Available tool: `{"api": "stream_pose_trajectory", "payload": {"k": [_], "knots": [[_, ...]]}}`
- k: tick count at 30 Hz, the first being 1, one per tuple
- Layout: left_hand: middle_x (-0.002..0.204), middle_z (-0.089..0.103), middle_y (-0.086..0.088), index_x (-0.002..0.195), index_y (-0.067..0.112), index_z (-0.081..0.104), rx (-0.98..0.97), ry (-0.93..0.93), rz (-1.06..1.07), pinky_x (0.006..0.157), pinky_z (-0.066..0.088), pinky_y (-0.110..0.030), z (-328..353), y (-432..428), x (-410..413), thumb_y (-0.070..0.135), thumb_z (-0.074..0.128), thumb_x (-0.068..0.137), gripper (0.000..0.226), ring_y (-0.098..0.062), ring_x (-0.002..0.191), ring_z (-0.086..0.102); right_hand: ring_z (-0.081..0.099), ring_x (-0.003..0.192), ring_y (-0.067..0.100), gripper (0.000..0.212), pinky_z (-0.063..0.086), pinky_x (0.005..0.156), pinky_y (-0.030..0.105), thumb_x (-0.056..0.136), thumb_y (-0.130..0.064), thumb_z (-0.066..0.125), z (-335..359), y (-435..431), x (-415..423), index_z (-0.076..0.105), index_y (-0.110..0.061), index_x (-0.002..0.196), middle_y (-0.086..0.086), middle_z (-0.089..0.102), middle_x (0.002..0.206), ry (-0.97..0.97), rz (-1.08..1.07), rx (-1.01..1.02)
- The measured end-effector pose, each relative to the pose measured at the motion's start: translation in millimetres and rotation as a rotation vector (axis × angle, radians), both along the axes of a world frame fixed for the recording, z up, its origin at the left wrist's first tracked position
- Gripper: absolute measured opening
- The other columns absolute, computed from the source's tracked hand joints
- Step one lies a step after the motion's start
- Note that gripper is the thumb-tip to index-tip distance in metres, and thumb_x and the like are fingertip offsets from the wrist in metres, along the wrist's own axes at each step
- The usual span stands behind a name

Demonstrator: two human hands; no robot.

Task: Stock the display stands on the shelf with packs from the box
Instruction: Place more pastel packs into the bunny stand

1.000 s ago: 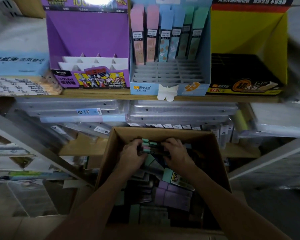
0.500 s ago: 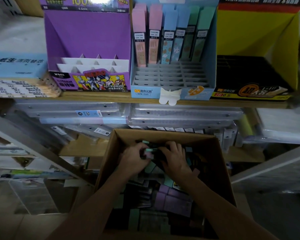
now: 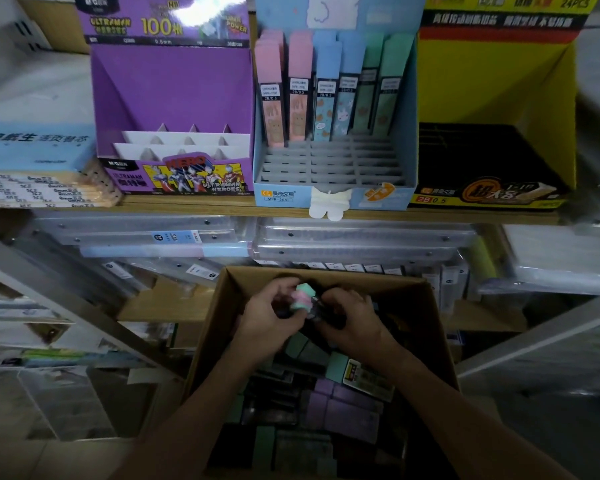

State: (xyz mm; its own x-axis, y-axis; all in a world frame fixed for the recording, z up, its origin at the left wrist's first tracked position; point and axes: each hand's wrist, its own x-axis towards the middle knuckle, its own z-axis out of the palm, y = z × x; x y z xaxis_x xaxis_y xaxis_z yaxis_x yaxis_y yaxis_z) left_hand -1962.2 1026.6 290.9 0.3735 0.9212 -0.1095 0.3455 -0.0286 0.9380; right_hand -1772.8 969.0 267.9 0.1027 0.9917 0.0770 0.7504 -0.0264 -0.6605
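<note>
A brown cardboard box [image 3: 433,327] below the shelf holds many loose packs in purple, green and dark colours. Both hands are inside its far end. My left hand [image 3: 267,318] grips a small bundle of packs [image 3: 302,297] with green and pink ends showing. My right hand [image 3: 352,323] closes on the same bundle from the right. On the shelf stand three display stands: a purple one [image 3: 170,95] with empty white slots, a light blue one [image 3: 333,168] with one back row of pink, blue and green packs, and a yellow-black one [image 3: 492,161] whose tray looks empty.
The wooden shelf edge [image 3: 187,207] runs above the box. A stack of paper pads [image 3: 42,188] lies left of the purple stand. Clear plastic cases [image 3: 361,237] fill the level under the shelf. A metal bar [image 3: 32,275] slants across the left.
Both hands have stayed in the far end of the box and gathered the packs tighter; the bundle's green and pink ends now stick up between them. The view has tilted up slightly.
</note>
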Motion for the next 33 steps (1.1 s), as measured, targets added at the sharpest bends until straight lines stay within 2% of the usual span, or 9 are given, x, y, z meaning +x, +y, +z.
{"api": "stream_pose_trajectory", "payload": {"k": [4,8,10,13,15,20,24,27,33], "knots": [[0.108,0.076,-0.001,0.123,0.014,0.069,-0.125,-0.256,0.11,0.082,0.056,-0.019,19,-9,9,0.002,0.075,0.089,0.037,-0.009,0.099,0.073,0.063,0.078,0.015,0.025,0.054,0.073,0.044,0.081,-0.02,0.08,16,-6,-8,0.059,-0.015,0.094,-0.009,0.064,0.084,0.293,-0.012,0.03],[0.101,0.078,-0.006,0.113,0.005,0.073,-0.209,-0.386,0.126,0.076,0.054,-0.015,31,-22,18,0.002,0.069,0.093,0.021,-0.009,0.092,0.072,0.06,0.076,0.023,0.028,0.05,0.072,0.047,0.083,-0.034,0.075,36,-14,-21,0.056,-0.015,0.093,0.004,0.062,0.083,0.427,-0.07,0.05],[0.101,0.079,-0.006,0.111,0.007,0.076,-0.247,-0.413,0.11,0.076,0.054,-0.016,34,-28,20,0.006,0.068,0.095,0.018,-0.01,0.091,0.073,0.06,0.071,0.019,0.03,0.051,0.068,0.045,0.082,-0.039,0.074,46,-19,-29,0.056,-0.017,0.092,0.009,0.063,0.082,0.512,-0.113,0.043],[0.097,0.08,-0.006,0.104,0.013,0.079,-0.328,-0.443,0.093,0.073,0.055,-0.018,38,-38,22,0.018,0.065,0.098,0.016,-0.014,0.092,0.075,0.062,0.071,0.013,0.022,0.051,0.063,0.036,0.086,-0.023,0.076,56,-29,-36,0.059,-0.013,0.097,0.009,0.068,0.084,0.608,-0.133,0.021],[0.097,0.08,-0.006,0.103,0.013,0.079,-0.356,-0.467,0.103,0.075,0.055,-0.021,41,-43,23,0.022,0.066,0.098,0.017,-0.016,0.094,0.075,0.067,0.075,0.012,0.02,0.054,0.067,0.031,0.086,-0.015,0.077,65,-35,-39,0.062,-0.013,0.099,0.004,0.071,0.087,0.64,-0.14,0.017],[0.092,0.077,-0.009,0.097,0.014,0.078,-0.347,-0.572,0.12,0.078,0.056,-0.028,51,-56,23,0.035,0.072,0.083,0.025,-0.021,0.092,0.073,0.069,0.103,0.019,0.035,0.056,0.095,0.043,0.082,-0.004,0.079,96,-52,-44,0.065,-0.012,0.114,0.004,0.074,0.105,0.689,-0.128,0.0],[0.101,0.076,-0.02,0.101,0.013,0.078,-0.319,-0.644,0.114,0.083,0.059,-0.038,62,-62,20,0.032,0.072,0.086,0.025,-0.031,0.097,0.074,0.07,0.107,0.018,0.035,0.057,0.092,0.034,0.089,-0.001,0.071,118,-64,-42,0.067,-0.015,0.121,0.003,0.075,0.112,0.769,-0.058,-0.034],[0.1,0.076,-0.024,0.101,0.008,0.077,-0.289,-0.64,0.115,0.088,0.057,-0.049,74,-67,15,0.033,0.071,0.088,0.029,-0.036,0.094,0.072,0.072,0.103,0.024,0.025,0.059,0.09,0.041,0.099,-0.007,0.057,129,-67,-42,0.073,-0.018,0.115,0.004,0.077,0.108,0.862,-0.136,-0.045],[0.095,0.076,-0.022,0.1,0.008,0.077,-0.204,-0.659,0.12,0.079,0.06,-0.046,101,-81,12,0.032,0.069,0.086,0.029,-0.031,0.086,0.073,0.074,0.098,0.022,0.023,0.062,0.082,0.041,0.095,-0.005,0.065,141,-70,-46,0.077,-0.021,0.106,0.003,0.078,0.105,0.828,-0.135,0.012]]}}
